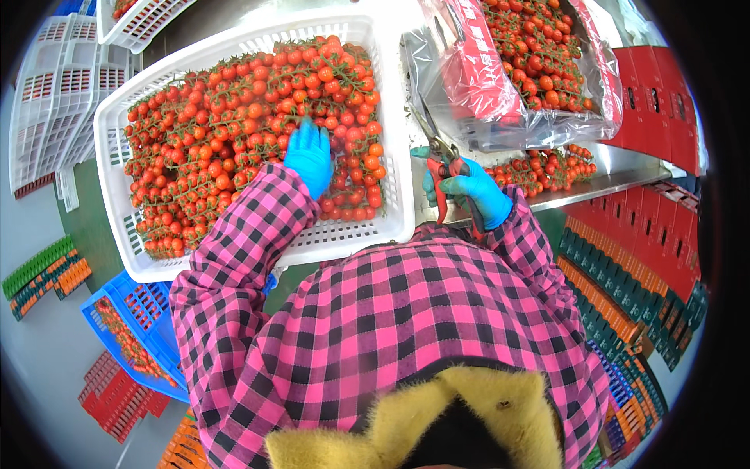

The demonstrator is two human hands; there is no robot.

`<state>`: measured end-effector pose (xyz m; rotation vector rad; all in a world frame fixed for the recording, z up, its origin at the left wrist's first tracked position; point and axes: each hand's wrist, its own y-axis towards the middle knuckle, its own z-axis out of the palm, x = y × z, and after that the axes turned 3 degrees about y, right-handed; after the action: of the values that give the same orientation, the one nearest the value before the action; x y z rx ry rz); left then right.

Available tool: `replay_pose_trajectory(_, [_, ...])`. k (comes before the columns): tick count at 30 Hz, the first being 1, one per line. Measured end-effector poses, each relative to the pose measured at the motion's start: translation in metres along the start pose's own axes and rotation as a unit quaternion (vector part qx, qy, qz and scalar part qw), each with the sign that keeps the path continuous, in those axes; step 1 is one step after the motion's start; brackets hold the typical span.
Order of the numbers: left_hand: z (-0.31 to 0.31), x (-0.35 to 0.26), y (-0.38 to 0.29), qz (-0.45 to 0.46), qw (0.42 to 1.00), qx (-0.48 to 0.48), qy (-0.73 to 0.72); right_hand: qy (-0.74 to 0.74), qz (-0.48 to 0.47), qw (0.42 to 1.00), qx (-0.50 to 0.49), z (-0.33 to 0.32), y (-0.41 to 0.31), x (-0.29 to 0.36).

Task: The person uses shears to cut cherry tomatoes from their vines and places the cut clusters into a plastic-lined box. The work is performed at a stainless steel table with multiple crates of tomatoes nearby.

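Observation:
A white plastic basket (pixel 401 193) is heaped with cherry tomatoes on the vine (pixel 205 146). My left hand (pixel 310 155), in a blue glove, lies over the tomatoes right of the basket's middle; its fingertips reach among the stems, and whether they grip one cannot be made out. To the right of the basket my right hand (pixel 477 190), also gloved, holds red-handled pruning shears (pixel 442 158), their blades pointing up and away from me. Beyond it stands a box (pixel 606 76) lined with clear plastic film, filled with tomatoes on the vine. More tomato trusses (pixel 548 170) lie on the metal table between box and edge.
The metal table's edge (pixel 609 187) runs at the right, beside stacked red cartons (pixel 656 105). Stacked white crates (pixel 70 88) stand at the left. A blue crate (pixel 140 328) with tomatoes sits below the white basket. Another white basket (pixel 146 26) is at the upper left.

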<state>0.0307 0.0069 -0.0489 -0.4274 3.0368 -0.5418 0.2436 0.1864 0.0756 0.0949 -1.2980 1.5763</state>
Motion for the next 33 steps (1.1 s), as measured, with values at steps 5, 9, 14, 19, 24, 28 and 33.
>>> replay_pose_trajectory(5, [0.009,0.006,-0.006,-0.064,0.996,-0.062,-0.01,0.005,0.021,0.999,0.043,-0.009,0.007,0.007])
replay_pose_trajectory(9, [0.012,0.002,0.009,-0.07,0.996,-0.062,0.008,-0.021,0.03,0.998,0.041,-0.015,0.015,0.012])
replay_pose_trajectory(14, [0.004,0.008,-0.002,-0.077,0.984,-0.139,-0.078,0.012,0.006,0.996,0.093,-0.021,0.024,0.013])
replay_pose_trajectory(19, [-0.028,0.012,-0.052,-0.202,0.715,-0.052,-0.667,0.044,0.015,0.989,0.139,-0.024,0.036,0.014])
replay_pose_trajectory(24, [-0.055,-0.011,-0.06,-0.063,0.248,-0.06,-0.965,0.017,0.072,0.989,0.125,-0.003,0.042,0.005])
replay_pose_trajectory(28, [-0.065,-0.03,-0.053,-0.033,0.111,-0.051,-0.992,0.039,0.053,0.986,0.154,0.007,0.026,0.003])
replay_pose_trajectory(33, [-0.078,-0.045,-0.057,-0.016,0.112,0.039,-0.993,-0.046,0.031,0.981,0.184,0.007,-0.005,-0.002])
